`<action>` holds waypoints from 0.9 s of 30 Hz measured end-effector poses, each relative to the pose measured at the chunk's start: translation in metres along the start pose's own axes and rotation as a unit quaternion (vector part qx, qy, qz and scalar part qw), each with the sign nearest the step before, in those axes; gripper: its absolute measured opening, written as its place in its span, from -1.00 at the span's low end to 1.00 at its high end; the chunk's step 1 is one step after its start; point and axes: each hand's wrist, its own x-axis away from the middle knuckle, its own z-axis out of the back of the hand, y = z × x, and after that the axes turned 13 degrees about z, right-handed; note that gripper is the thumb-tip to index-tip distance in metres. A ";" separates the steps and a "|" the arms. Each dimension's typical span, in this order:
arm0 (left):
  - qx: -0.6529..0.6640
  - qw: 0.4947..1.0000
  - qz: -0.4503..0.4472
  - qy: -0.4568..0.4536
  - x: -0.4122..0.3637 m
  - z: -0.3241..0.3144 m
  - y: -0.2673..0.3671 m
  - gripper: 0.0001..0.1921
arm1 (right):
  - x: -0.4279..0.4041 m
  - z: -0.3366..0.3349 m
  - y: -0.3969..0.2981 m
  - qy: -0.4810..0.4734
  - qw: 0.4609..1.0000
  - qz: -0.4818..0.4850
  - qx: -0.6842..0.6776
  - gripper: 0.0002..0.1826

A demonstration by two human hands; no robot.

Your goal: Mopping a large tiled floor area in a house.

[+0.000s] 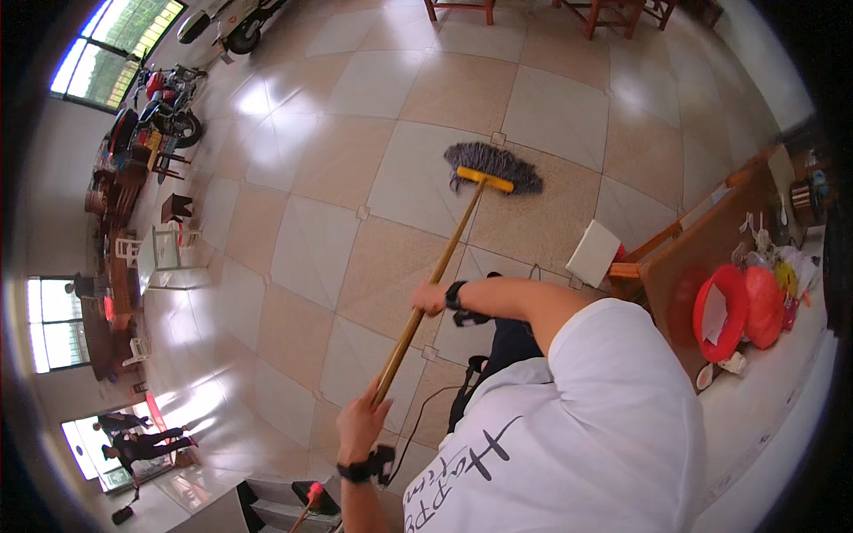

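Note:
A mop with a yellow plastic clamp and dark grey strands rests on the tiled floor ahead of me. Its long wooden handle runs down towards my body. My right hand is closed around the middle part of the handle. Near the handle's upper end, my left hand grips it, thumb along the side. Black straps with small devices are on both wrists. A dark cable lies on the floor beside my feet, which are partly hidden by my right arm and clothing.
To the right stand a brown table with a red basin and bags, and a white board-like object. Wooden stools are at the top. Motorcycles, a glass table and people are at the left; steps lie below.

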 end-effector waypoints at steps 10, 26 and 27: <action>0.098 0.990 0.026 0.095 0.062 0.023 -0.075 -0.66 | -0.055 0.020 -0.102 0.005 0.978 0.057 -0.202 -0.77; -0.033 0.979 -0.104 0.171 -0.047 0.033 0.073 -0.78 | 0.050 0.060 0.031 0.147 0.983 -0.085 -0.075 -0.83; -0.033 0.978 -0.106 0.175 -0.048 0.035 0.076 -0.78 | 0.051 0.059 0.035 0.171 0.983 -0.059 0.007 -0.84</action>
